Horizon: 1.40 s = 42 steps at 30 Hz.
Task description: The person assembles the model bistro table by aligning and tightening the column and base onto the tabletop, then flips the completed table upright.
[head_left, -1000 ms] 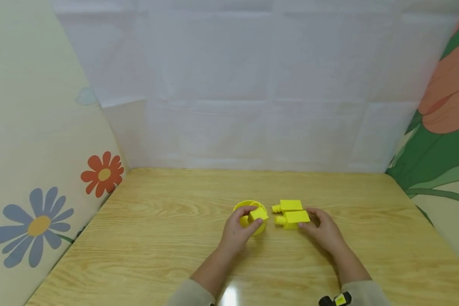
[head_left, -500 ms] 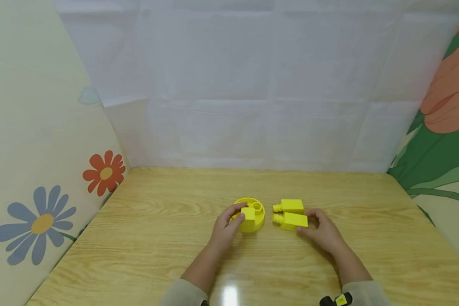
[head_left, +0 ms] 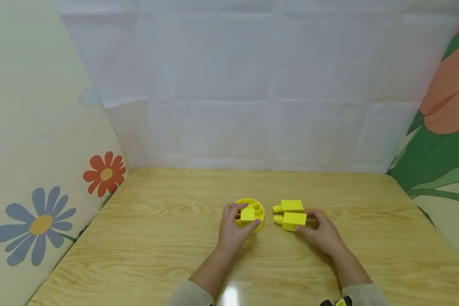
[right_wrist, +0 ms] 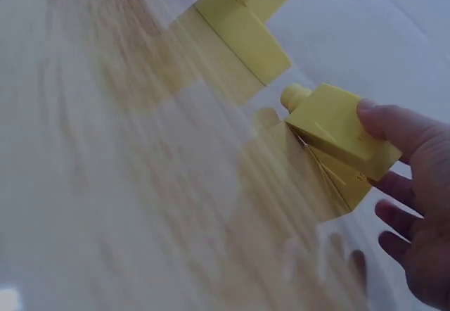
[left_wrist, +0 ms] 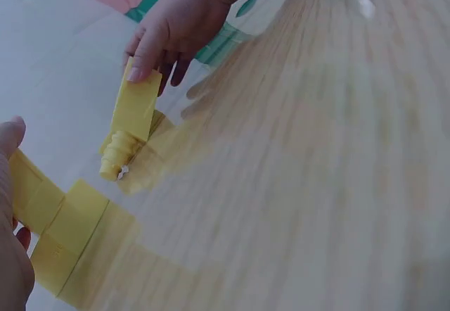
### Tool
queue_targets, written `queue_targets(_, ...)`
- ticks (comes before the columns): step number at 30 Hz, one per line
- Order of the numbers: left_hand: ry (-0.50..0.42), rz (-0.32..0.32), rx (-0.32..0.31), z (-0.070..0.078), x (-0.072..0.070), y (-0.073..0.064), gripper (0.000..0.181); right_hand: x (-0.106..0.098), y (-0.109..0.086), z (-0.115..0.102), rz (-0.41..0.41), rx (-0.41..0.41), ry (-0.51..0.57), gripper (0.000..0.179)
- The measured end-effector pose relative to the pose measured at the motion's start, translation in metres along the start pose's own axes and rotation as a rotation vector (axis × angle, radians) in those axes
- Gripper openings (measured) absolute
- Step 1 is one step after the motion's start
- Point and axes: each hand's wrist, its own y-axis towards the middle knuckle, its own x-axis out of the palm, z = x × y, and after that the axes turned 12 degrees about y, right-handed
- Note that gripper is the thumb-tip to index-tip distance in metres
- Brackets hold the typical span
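Note:
My left hand (head_left: 231, 231) holds a yellow block (head_left: 247, 215) standing within a round yellow base (head_left: 261, 216). Its fingers lie on the block's far side and the thumb reaches around the near right side. A raised ring (head_left: 256, 207) shows on the base beside the block. To the right, my right hand (head_left: 324, 236) pinches the wide end of a yellow block with a threaded neck (head_left: 295, 221); the neck points left toward the base. The right wrist view shows that hand's thumb on the block's upper face, with the other fingers below.
A second yellow block with a threaded neck (head_left: 292, 206) lies just behind the gripped one. Everything stands on a wood-grain table (head_left: 168, 221). A white sheet (head_left: 229, 85) rises at the table's back edge, and flower-patterned walls (head_left: 30, 127) flank both sides.
The block in my left hand went from tilted over the base to upright within it. My left hand swung left, then back right. The right hand's block shifted slightly left.

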Motion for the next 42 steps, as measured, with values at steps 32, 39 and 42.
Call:
queue_targets(32, -0.375, -0.119, -0.15, -0.015, -0.027, 0.006, 0.042, 0.042, 0.016, -0.071, -0.063, -0.242, 0.21, 0.049)
queue_targets(39, -0.395, -0.12, -0.164, -0.017, -0.028, 0.008, 0.04, 0.058, 0.018, -0.075, -0.145, -0.283, 0.175, 0.049)
queue_targets(42, -0.382, -0.111, -0.162, -0.019, -0.027, 0.008, 0.04, 0.062, 0.018, -0.076, -0.156, -0.294, 0.138, 0.049)
